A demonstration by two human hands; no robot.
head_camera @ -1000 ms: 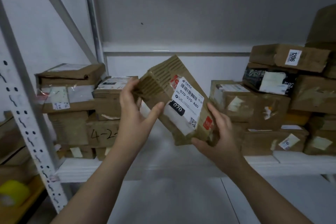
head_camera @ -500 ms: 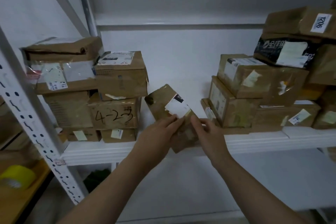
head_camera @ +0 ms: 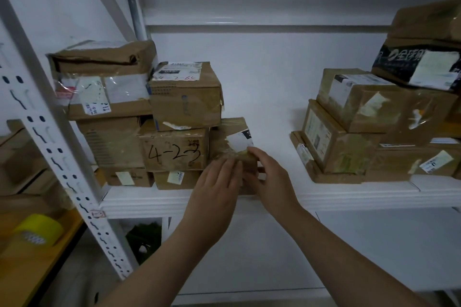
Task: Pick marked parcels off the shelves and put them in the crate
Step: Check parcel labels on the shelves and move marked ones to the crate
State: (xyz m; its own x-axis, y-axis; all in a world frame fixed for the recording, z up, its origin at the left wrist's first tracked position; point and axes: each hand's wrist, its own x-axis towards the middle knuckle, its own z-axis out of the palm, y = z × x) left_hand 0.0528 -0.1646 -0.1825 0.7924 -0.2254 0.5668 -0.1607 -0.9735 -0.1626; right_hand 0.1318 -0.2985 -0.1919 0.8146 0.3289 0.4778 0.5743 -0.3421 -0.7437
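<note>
While the parcel (head_camera: 230,137) sits on the shelf (head_camera: 149,203), the left hand (head_camera: 217,189) presses flat against it and the right hand (head_camera: 270,178) grips its edge.

Reaches from the lower frame toward centre with both bare forearms. Presses left hand (head_camera: 219,183), fingers straight and together, flat on brown cardboard parcel with white label (head_camera: 230,136). Curls right hand (head_camera: 270,178) fingers over its right edge.

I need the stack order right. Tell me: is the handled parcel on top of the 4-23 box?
No, the parcel stands on the shelf beside the 4-23 box, at its right.
</note>
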